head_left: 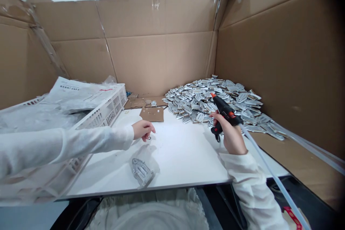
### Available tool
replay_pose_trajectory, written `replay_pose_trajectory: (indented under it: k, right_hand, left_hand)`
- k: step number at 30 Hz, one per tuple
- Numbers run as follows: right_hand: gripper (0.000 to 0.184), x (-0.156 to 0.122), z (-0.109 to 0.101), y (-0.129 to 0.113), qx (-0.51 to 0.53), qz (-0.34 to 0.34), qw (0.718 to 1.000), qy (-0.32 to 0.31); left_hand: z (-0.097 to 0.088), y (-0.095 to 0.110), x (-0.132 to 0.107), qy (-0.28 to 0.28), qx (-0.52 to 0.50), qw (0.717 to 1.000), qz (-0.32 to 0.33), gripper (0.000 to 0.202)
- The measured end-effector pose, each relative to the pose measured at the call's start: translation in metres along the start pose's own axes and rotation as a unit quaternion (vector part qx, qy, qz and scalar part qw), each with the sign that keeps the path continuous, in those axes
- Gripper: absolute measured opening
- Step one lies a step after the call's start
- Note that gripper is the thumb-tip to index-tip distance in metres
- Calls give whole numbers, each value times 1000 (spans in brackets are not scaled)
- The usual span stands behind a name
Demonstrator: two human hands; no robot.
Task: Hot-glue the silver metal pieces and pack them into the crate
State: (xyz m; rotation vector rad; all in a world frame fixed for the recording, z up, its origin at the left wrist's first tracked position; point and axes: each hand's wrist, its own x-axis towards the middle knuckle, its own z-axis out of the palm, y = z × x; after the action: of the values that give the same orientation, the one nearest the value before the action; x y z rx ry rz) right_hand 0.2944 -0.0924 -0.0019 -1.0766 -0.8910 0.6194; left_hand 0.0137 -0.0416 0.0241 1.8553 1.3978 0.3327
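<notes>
My right hand (231,134) grips a black glue gun (225,111) with an orange tip, held above the white board (185,154) with its nozzle aimed up and left. A clear glue stick (272,174) trails back from the gun. My left hand (142,129) rests low on the board with curled fingers pinching at a tiny dark ring (149,138); whether it holds anything I cannot make out. A silver metal piece in a clear bag (142,170) lies on the board near its front edge.
A big heap of silver metal pieces (215,100) covers the back right. A white plastic crate (107,109) with plastic bags stands at the left. Cardboard scraps (151,114) lie behind. Cardboard walls (159,46) enclose the bench.
</notes>
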Motion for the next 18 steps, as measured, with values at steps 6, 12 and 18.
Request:
replay_pose_trajectory:
  k: [6,12,18]
  right_hand:
    - [19,-1,0,1,-7,-14,1000,-6]
    - [18,-2,-1,3,-22,-8,1000,9]
    - [20,-1,-1,3,-20,-9,1000,-4]
  left_hand:
    - [-11,22,-36,62,341,936,64,41]
    - [15,3,-83,-139,370,909,-131,68]
    - [19,3,-50,-126,427,893,-65,52]
